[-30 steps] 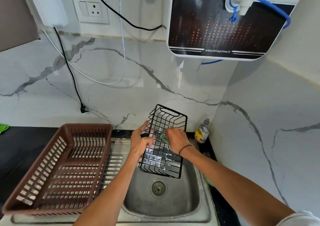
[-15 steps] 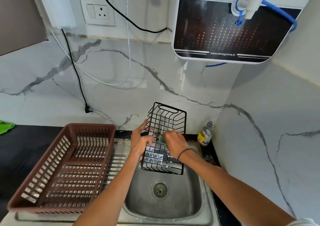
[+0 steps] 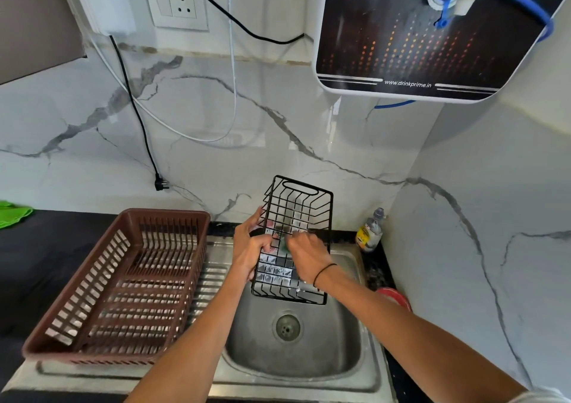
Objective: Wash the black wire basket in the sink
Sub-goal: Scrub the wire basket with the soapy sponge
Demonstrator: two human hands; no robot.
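Two hands hold the black wire basket (image 3: 293, 242) tilted above the sink (image 3: 355, 356), its handle end up toward twelve o'clock and its lower end hanging over the drain (image 3: 287, 327) at six. The left hand (image 3: 251, 248) grips the rim on the nine o'clock side, fingers curled round the wires. The right hand (image 3: 306, 256) reaches into the basket, fingers closed on what looks like a green scrubber (image 3: 283, 246), though only a sliver shows.

I judge the basket light and stiff, so one hand can carry it. Suds fill the lower cells, so the thin wires are probably slippery; the thicker rim or the handle loop at twelve offers the surest hold.

Right fingertips hide behind the knuckles. No tap is visible. A red item (image 3: 397, 297) at three o'clock is cut off by the forearm.
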